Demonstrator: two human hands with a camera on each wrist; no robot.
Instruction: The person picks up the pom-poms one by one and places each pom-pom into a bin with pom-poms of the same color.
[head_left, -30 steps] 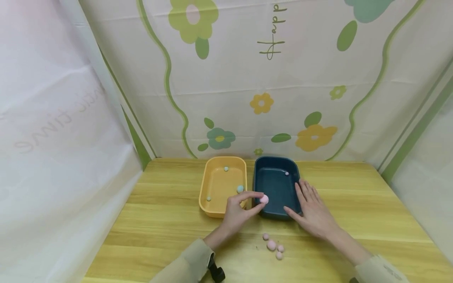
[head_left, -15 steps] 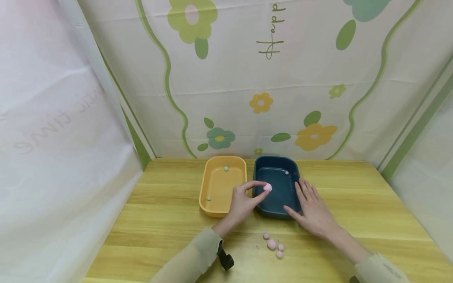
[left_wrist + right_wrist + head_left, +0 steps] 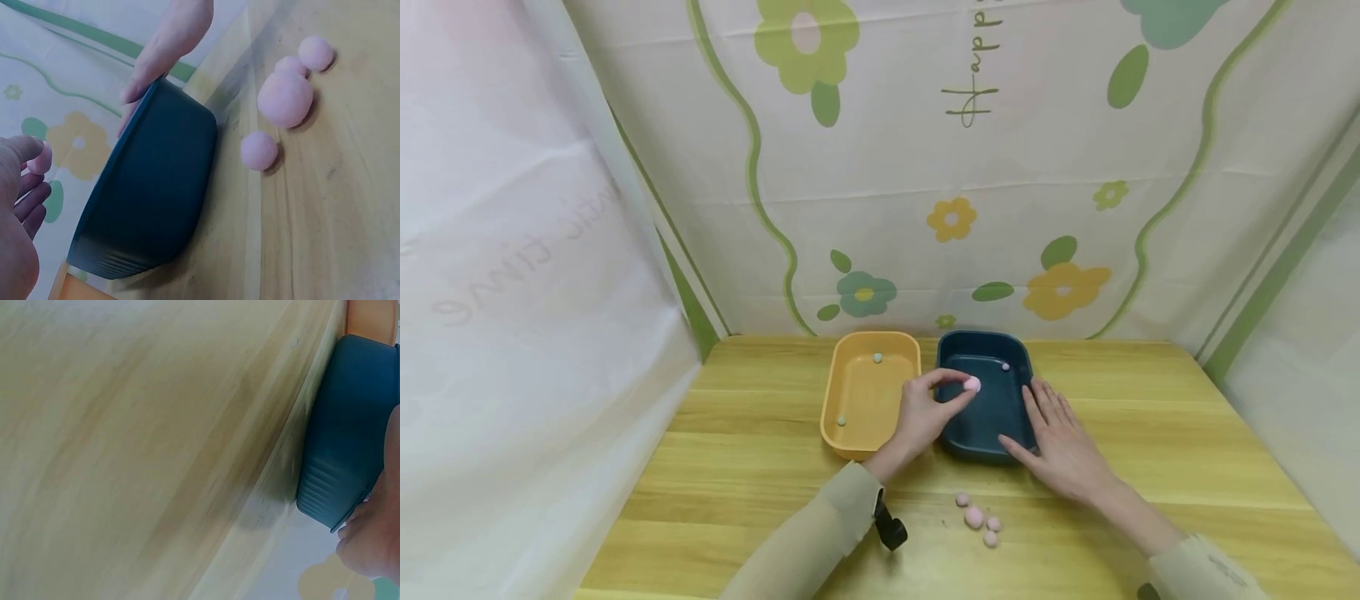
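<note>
Floral cloth (image 3: pixel 880 158) backs a table (image 3: pixel 752 433) bearing pink balls (image 3: pixel 974 517).

Place: booth-like curtained workspace; type of building cannot be told. Evidence: wood-grain tabletop (image 3: pixel 760 408) at 6 o'clock, its far edge by a pale back sheet (image 3: pixel 865 167) at 12, printed with flowers (image 3: pixel 1047 296) and green lettering (image 3: pixel 972 90) beginning "Happ". Side sheets: left sheet (image 3: pixel 512 400) at 9 o'clock, creased, faintly lettered; right sheet (image 3: pixel 1307 333) at 3.
</note>
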